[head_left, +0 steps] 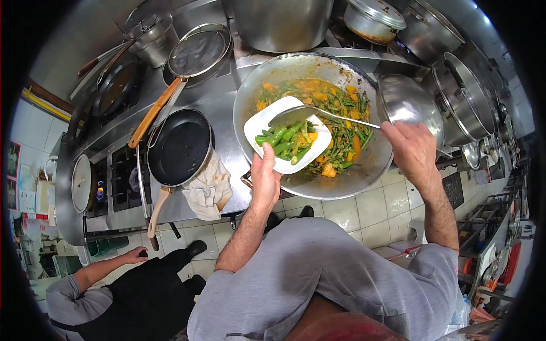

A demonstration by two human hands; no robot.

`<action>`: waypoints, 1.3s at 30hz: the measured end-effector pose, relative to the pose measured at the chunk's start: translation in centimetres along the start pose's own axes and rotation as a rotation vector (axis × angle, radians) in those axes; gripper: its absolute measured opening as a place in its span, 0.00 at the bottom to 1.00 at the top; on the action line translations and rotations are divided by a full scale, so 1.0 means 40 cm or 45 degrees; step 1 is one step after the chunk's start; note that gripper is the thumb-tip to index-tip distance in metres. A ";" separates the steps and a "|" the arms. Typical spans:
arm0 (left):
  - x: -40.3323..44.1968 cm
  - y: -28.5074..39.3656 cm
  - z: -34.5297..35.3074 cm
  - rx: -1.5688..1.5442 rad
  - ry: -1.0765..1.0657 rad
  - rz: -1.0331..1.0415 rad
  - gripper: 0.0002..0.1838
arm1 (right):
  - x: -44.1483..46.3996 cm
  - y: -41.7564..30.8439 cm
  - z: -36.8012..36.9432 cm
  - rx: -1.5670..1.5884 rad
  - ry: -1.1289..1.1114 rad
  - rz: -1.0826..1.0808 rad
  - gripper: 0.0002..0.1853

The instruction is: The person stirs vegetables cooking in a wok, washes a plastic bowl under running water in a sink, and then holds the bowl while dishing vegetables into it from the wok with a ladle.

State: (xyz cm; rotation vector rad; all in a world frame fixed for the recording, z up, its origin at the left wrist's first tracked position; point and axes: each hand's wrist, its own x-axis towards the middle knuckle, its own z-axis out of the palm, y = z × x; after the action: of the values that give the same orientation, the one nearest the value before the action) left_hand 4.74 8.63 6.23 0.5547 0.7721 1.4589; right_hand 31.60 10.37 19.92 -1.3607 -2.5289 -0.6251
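A white square bowl [261, 126] with green vegetables and a bit of orange squash is held by my left hand [267, 177], thumb over its near rim. My right hand [410, 149] grips the handle of a metal spoon [339, 117], whose broad head lies over the bowl, above the vegetables. Beneath both is a large round metal pan [307, 63] of long green beans [341, 138], orange squash pieces and sauce. The bowl is over the left part of the pan.
Left of the pan lie a black frying pan [180, 146], a crumpled cloth [208, 187] and a wooden-handled strainer [200, 50]. A gas flame burns at the far left. Pots [375, 21] stand behind and right. A co-worker in a black apron [142, 298] is at the lower left.
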 end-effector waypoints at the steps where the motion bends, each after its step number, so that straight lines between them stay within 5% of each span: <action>1: 0.000 -0.003 0.000 0.000 -0.008 -0.006 0.28 | -0.008 0.008 0.002 0.036 -0.027 0.056 0.14; 8: -0.027 0.008 -0.034 -0.008 0.014 0.077 0.27 | -0.091 0.058 -0.012 0.364 -0.278 0.505 0.13; 13: -0.061 0.045 -0.099 0.063 0.117 0.103 0.26 | -0.242 0.072 0.014 0.708 -0.339 0.534 0.17; 15: -0.076 0.064 -0.114 0.058 0.156 0.120 0.26 | -0.299 0.051 0.017 0.786 -0.677 0.823 0.17; 19: -0.089 0.080 -0.143 0.065 0.225 0.182 0.27 | -0.344 -0.007 -0.013 0.725 -0.853 0.989 0.15; 33: -0.085 0.084 -0.168 0.035 0.214 0.176 0.28 | -0.087 -0.056 0.375 0.613 -0.541 1.015 0.15; 39: -0.095 0.091 -0.163 0.051 0.187 0.174 0.28 | 0.003 -0.011 0.278 0.274 -0.748 0.764 0.18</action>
State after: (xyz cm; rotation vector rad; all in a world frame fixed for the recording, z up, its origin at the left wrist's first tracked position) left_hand -2.34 4.31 5.19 0.5441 0.8946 1.6263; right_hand 31.43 15.31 9.95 -2.3141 -2.2404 0.1868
